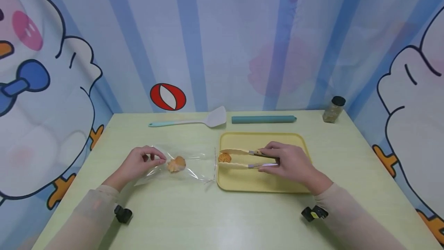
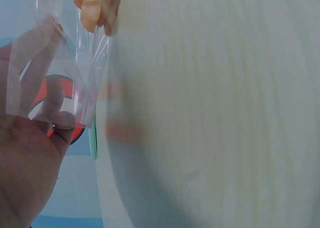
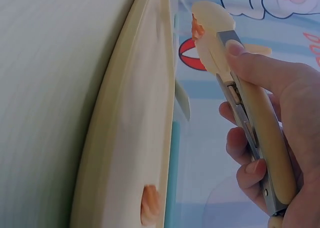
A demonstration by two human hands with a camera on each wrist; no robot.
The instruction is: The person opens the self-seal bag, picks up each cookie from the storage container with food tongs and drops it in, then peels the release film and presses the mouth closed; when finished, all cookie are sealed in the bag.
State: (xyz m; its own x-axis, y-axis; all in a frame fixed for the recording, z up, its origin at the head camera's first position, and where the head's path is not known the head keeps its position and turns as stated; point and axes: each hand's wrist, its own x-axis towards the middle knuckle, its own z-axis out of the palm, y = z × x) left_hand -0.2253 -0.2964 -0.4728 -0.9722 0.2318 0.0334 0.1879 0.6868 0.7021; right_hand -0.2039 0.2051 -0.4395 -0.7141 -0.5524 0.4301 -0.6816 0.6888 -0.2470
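My left hand (image 1: 143,163) pinches a clear plastic bag (image 1: 199,165) that lies flat on the table, with a few pale brown cookies (image 1: 177,164) inside. The left wrist view shows the fingers (image 2: 37,58) through the film, close to the bagged cookies (image 2: 92,8). Held in my right hand (image 1: 289,161) is a pair of tongs (image 1: 239,166), its arms on either side of a swirled cookie (image 1: 224,157) above the left edge of the yellow tray (image 1: 263,184). In the right wrist view, another cookie (image 3: 150,205) lies on the tray.
Behind the bag lies a spatula (image 1: 216,117) with a green handle. A teal rolling pin-like rod (image 1: 263,119) is behind the tray, and a black-capped jar (image 1: 334,110) stands at the back right. A printed curtain (image 1: 225,41) borders the table.
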